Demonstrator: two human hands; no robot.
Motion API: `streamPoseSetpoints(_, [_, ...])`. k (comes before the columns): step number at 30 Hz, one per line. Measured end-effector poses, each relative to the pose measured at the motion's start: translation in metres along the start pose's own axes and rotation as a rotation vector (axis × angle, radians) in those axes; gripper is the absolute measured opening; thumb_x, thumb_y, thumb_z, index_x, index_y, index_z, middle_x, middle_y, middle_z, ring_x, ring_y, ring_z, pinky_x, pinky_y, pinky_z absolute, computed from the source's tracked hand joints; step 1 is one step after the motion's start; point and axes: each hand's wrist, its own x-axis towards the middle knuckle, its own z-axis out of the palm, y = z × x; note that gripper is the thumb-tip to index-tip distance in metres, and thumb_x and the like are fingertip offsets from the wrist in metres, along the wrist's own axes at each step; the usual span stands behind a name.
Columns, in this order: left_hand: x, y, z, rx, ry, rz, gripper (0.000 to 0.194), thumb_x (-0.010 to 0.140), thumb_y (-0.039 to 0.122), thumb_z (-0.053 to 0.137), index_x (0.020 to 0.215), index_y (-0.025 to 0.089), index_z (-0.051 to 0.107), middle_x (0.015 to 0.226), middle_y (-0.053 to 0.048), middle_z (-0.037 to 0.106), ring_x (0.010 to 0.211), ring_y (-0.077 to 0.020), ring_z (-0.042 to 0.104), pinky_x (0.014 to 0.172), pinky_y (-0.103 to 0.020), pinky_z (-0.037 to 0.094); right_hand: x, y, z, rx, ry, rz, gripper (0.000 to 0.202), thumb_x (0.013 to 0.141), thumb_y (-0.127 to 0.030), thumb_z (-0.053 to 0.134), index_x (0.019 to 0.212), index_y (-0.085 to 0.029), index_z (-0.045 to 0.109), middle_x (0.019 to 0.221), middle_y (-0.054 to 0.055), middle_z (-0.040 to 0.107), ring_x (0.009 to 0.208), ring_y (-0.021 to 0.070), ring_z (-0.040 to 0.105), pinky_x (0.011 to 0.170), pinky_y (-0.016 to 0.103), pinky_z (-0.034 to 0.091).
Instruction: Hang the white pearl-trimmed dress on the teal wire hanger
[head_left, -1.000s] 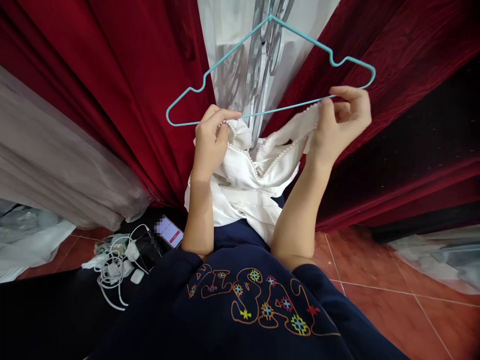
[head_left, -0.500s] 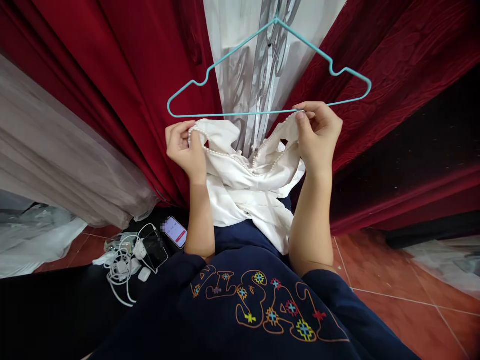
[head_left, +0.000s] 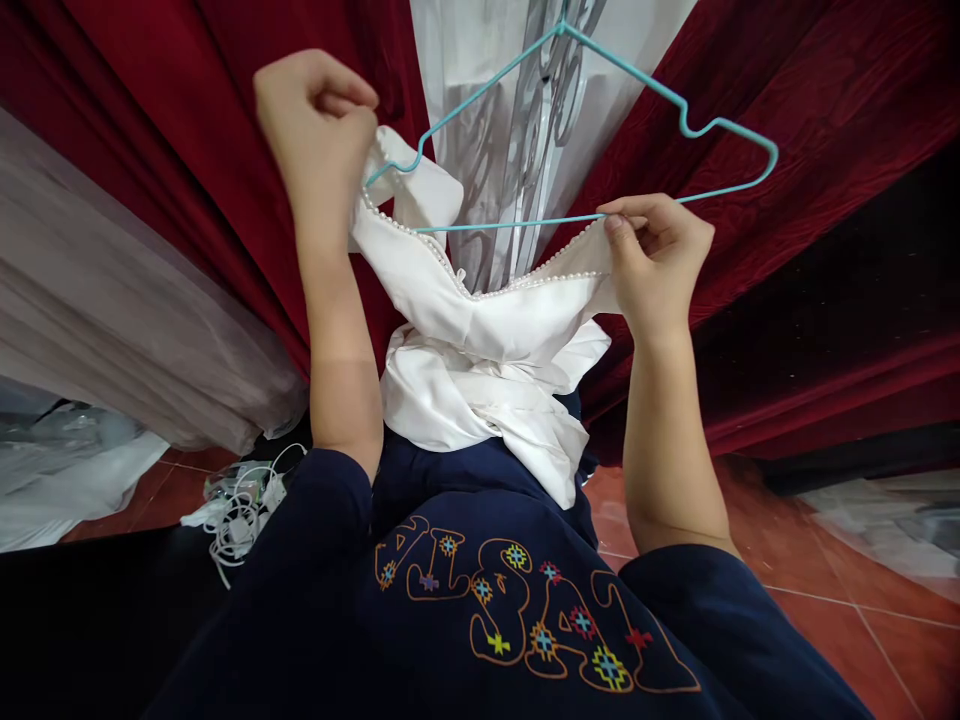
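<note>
A white garment [head_left: 495,325] with beaded neckline edges hangs between my hands, its lower part bunched on my lap. My left hand [head_left: 322,110] is raised at the upper left, fingers closed on the garment's left strap. That strap loops over the left end of a light blue hanger [head_left: 630,70]. Lower at the right, my right hand [head_left: 660,245] pinches the garment's right shoulder edge against the hanger's bottom bar. The hanger's right end is bare.
Red curtains [head_left: 247,170] stand on both sides of a silvery metal frame [head_left: 555,130]. Sheer grey fabric [head_left: 135,270] hangs at the left. White cables [head_left: 244,520] lie on a black surface at the lower left. Red floor tiles [head_left: 810,560] show at the right.
My left hand has moved up and slightly left, drawing the garment's strap over the hanger's left end. My right hand and the hanger's right side have shifted a little to the right.
</note>
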Motion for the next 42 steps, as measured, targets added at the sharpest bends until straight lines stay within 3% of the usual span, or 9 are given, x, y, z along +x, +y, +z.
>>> streamPoseSetpoints(3, [0.000,0.002,0.012,0.058,-0.082,-0.033,0.041,0.062,-0.019,0.054,0.069,0.010,0.081,0.056,0.002,0.061,0.056,-0.0109,0.059,0.056,-0.025,0.034,-0.001,-0.003,0.001,-0.016,0.024,-0.020,0.023,0.091,-0.008,0.064,0.100,-0.016,0.083,0.087,0.003,0.074,0.076,0.0103,0.060,0.070,0.029,0.038])
streamPoseSetpoints(10, [0.001,-0.002,-0.033,-0.075,-0.071,-0.019,0.043,0.053,-0.005,0.049,0.068,0.014,0.084,0.055,0.002,0.064,0.052,-0.0100,0.054,0.052,-0.024,0.027,0.004,-0.002,-0.002,-0.061,0.005,-0.032,0.025,0.091,-0.006,0.063,0.102,-0.017,0.083,0.087,0.002,0.074,0.074,0.0100,0.062,0.068,0.028,0.038])
streamPoseSetpoints(19, [0.013,0.013,0.051,-0.042,-0.260,-0.107,0.045,0.069,-0.026,0.059,0.081,0.014,0.075,0.086,-0.004,0.070,0.087,-0.0196,0.067,0.079,-0.032,0.048,0.004,0.007,-0.001,-0.057,0.012,-0.028,0.021,0.091,-0.015,0.063,0.101,-0.018,0.082,0.086,0.001,0.073,0.074,0.0100,0.059,0.069,0.028,0.037])
streamPoseSetpoints(23, [-0.005,0.023,0.054,-0.326,-0.520,-0.129,0.043,0.094,-0.014,0.047,0.101,0.019,0.074,0.090,-0.001,0.073,0.071,-0.0156,0.069,0.062,-0.029,0.047,0.008,0.000,-0.001,-0.094,0.015,0.007,0.019,0.090,-0.015,0.064,0.098,-0.020,0.081,0.082,0.002,0.070,0.070,0.0114,0.055,0.067,0.030,0.038])
streamPoseSetpoints(28, [-0.006,0.025,0.048,-0.201,-0.582,0.076,0.049,0.086,-0.017,0.052,0.096,0.022,0.080,0.074,0.002,0.070,0.059,-0.0147,0.056,0.068,-0.031,0.046,0.008,-0.004,-0.003,-0.175,-0.006,0.001,0.020,0.095,-0.018,0.061,0.107,-0.025,0.075,0.082,0.002,0.065,0.071,0.0150,0.053,0.068,0.033,0.043])
streamPoseSetpoints(31, [0.001,0.024,0.042,-0.111,-0.609,0.129,0.051,0.085,-0.017,0.052,0.099,0.021,0.083,0.077,0.002,0.072,0.061,-0.0138,0.053,0.070,-0.031,0.046,0.012,0.013,-0.025,-0.208,0.201,-0.063,0.031,0.088,-0.009,0.063,0.116,-0.023,0.066,0.102,0.002,0.067,0.065,0.0093,0.050,0.060,0.029,0.036])
streamPoseSetpoints(36, [0.006,0.038,0.028,-0.032,-0.630,0.198,0.048,0.083,-0.016,0.051,0.098,0.013,0.086,0.079,-0.003,0.075,0.079,-0.0197,0.072,0.080,-0.032,0.051,0.047,0.047,-0.085,-0.230,0.533,-0.046,0.049,0.071,0.013,0.064,0.103,-0.023,0.050,0.111,-0.005,0.054,0.057,0.0005,0.038,0.056,0.028,0.028])
streamPoseSetpoints(39, [0.008,0.041,0.024,-0.005,-0.655,0.221,0.049,0.080,-0.016,0.049,0.097,0.010,0.086,0.082,-0.005,0.077,0.090,-0.0255,0.078,0.093,-0.038,0.055,0.081,0.042,-0.096,-0.201,0.494,-0.143,0.047,0.072,0.015,0.057,0.099,-0.023,0.050,0.106,-0.005,0.050,0.063,0.0018,0.038,0.061,0.028,0.029])
streamPoseSetpoints(42, [0.011,0.037,0.023,-0.030,-0.660,0.246,0.048,0.079,-0.013,0.048,0.094,0.011,0.086,0.085,-0.005,0.078,0.094,-0.0258,0.078,0.099,-0.043,0.056,0.112,0.021,-0.074,-0.222,0.371,-0.186,0.042,0.070,0.012,0.055,0.091,-0.023,0.046,0.099,-0.002,0.053,0.066,0.0043,0.039,0.062,0.028,0.029])
